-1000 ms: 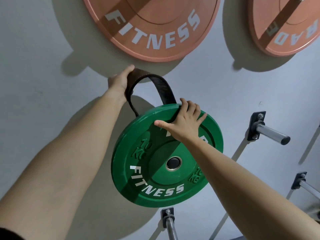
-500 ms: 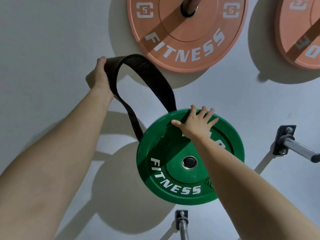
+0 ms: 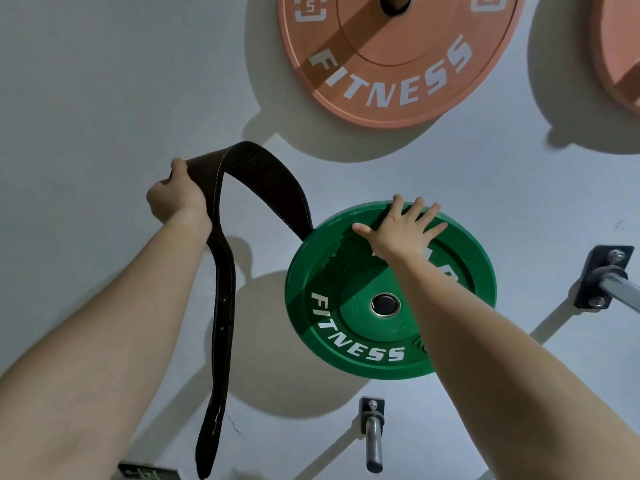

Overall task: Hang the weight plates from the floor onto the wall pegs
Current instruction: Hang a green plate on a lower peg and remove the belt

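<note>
A green weight plate (image 3: 349, 327) marked FITNESS hangs on a wall peg whose end shows in its centre hole (image 3: 385, 304). My right hand (image 3: 401, 226) lies flat on the plate's upper face, fingers spread and reaching its top rim. My left hand (image 3: 175, 197) grips a dark leather lifting belt (image 3: 263, 174) up and to the left of the plate. One end of the belt runs behind the plate's upper left edge. The other end hangs down past my left forearm.
An orange FITNESS plate (image 3: 398, 64) hangs on a peg above, and part of a second orange plate (image 3: 616, 53) shows at the top right. Bare steel pegs stick out of the wall below the green plate (image 3: 373, 441) and to its right (image 3: 620, 289).
My left hand has pulled the belt out to the left and downward, so more of it trails free from behind the green plate. My right hand stays flat on the plate.
</note>
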`<state>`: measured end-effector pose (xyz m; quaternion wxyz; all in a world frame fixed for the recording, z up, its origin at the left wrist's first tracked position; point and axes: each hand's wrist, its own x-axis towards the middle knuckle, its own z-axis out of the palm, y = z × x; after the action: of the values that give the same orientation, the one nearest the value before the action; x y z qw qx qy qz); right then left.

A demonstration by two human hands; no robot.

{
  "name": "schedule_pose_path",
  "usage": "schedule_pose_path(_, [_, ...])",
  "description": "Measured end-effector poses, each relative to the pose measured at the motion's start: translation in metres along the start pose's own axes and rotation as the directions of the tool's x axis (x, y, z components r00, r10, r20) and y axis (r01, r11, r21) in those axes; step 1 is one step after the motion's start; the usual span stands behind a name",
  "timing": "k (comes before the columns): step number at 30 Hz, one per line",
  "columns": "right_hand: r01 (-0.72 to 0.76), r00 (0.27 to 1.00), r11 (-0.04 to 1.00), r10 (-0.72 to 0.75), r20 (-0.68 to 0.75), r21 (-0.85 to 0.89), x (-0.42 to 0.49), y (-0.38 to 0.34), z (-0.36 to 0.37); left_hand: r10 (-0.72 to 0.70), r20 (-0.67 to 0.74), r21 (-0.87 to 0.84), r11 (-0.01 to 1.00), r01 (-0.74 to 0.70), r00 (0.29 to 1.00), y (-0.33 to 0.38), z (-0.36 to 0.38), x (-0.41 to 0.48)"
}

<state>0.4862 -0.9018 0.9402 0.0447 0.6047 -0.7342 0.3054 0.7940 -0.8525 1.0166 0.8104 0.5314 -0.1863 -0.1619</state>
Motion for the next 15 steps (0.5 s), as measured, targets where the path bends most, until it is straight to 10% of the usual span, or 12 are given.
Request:
schedule_pose_path(7, [0.034, 0.999, 0.999, -0.034, 0.001, 0.008, 0.004, 0.008, 0.0, 0.123, -0.221, 0.129, 0.987, -0.096, 0.967, 0.019, -0.025, 0.034])
schedule_pose_path(15, [0.039, 0.999, 0.999, -0.039, -0.029, -0.005, 0.009, 0.0, 0.007, 0.189, -0.072, 0.333, 0.93, -0.155, 0.979, -0.048, -0.037, 0.029])
